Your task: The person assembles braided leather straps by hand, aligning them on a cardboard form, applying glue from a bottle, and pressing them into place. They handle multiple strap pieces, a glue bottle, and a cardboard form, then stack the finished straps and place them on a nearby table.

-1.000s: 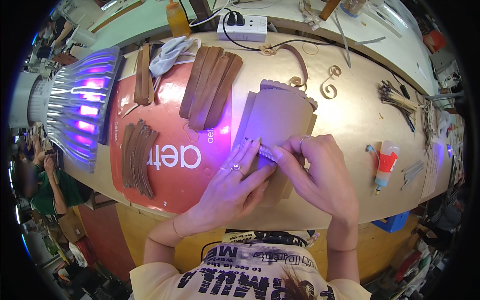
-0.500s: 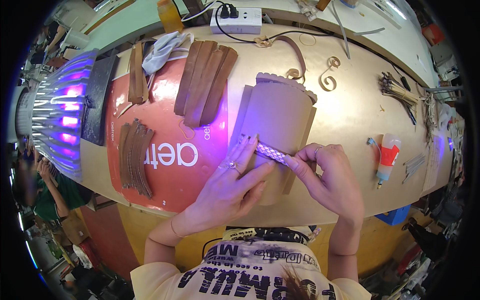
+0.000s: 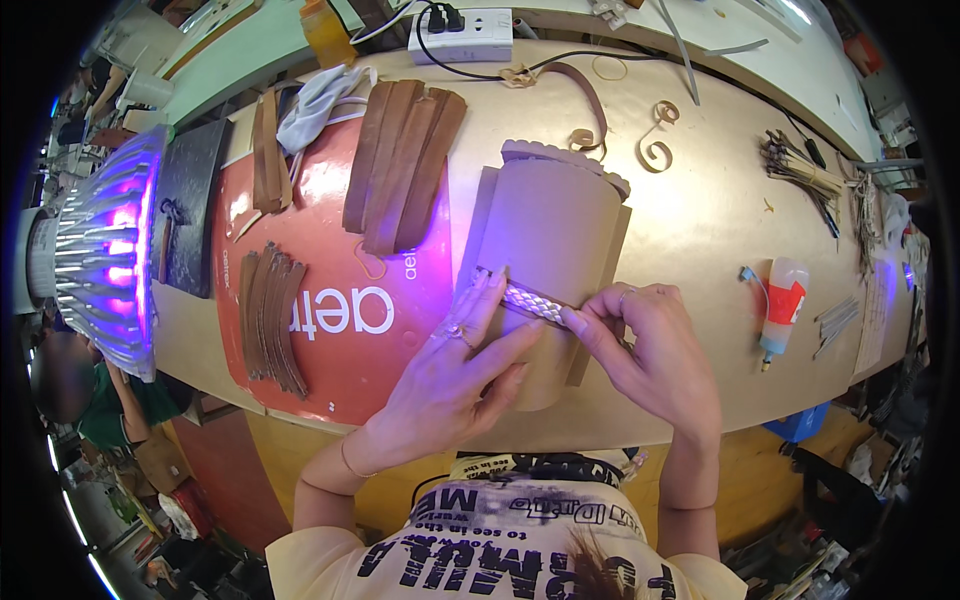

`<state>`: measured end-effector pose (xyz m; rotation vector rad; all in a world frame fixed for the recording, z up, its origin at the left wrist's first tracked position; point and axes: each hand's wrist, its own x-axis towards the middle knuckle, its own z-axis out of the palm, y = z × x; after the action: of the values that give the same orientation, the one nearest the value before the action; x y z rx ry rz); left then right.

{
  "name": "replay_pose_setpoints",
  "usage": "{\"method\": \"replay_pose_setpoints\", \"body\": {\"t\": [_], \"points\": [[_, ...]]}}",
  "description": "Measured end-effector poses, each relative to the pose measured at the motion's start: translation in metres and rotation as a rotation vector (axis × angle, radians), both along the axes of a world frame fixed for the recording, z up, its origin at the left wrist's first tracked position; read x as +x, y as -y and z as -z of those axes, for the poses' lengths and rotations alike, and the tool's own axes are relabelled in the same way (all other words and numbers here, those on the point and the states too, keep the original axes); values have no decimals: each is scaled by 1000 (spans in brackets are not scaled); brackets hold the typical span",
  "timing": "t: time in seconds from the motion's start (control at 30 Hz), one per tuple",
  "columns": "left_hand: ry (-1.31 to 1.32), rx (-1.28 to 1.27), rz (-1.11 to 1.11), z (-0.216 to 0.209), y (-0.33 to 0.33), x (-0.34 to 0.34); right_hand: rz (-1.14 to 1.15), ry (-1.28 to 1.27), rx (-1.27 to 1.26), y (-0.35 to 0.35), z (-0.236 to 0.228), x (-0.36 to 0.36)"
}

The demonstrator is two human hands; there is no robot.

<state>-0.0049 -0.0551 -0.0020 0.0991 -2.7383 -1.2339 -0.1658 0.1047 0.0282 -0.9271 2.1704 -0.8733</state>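
Note:
A roll-shaped tan form (image 3: pixel 550 215), like curved card, lies before me on the table. Across it runs a short, shiny braided strip (image 3: pixel 532 303), edged in brown. My left hand (image 3: pixel 450 355) holds the strip's left end against the form, fingers stretched along it. The strip's right end is pinched between thumb and fingers of my right hand (image 3: pixel 645 335). Brown leather strips (image 3: pixel 405 165) lie in a stack to the left, with a bundle of narrower brown strips (image 3: pixel 270 320) nearer me. The strip's underside is hidden.
A red sheet (image 3: pixel 340 360) lies under the brown strips. A large finned lamp (image 3: pixel 110 250) glows purple at far left. To the right stand out a bottle with a nozzle (image 3: pixel 783 305) and thin metal rods (image 3: pixel 835 325). A power strip (image 3: pixel 460 38) sits at the back.
The view has shifted slightly, so the lamp appears farther left and lower. Both hands keep their places on the braided strip, with little visible movement.

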Motion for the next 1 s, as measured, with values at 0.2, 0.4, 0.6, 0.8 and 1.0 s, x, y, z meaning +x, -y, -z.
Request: {"method": "replay_pose_setpoints", "body": {"t": [0.2, 0.4, 0.6, 0.8, 1.0], "points": [[43, -13, -28, -3, -4, -2, 18, 35, -57, -1, 11, 0], [74, -57, 27, -2, -5, -1, 97, 189, -71, -6, 19, 1], [85, -119, 71, -1, -2, 0, 115, 246, -67, -10, 18, 0], [81, -183, 55, -5, -4, -5, 130, 252, -65, -13, 19, 0], [98, -201, 31, -9, -6, -8, 129, 324, -66, -26, 29, 0]]}}
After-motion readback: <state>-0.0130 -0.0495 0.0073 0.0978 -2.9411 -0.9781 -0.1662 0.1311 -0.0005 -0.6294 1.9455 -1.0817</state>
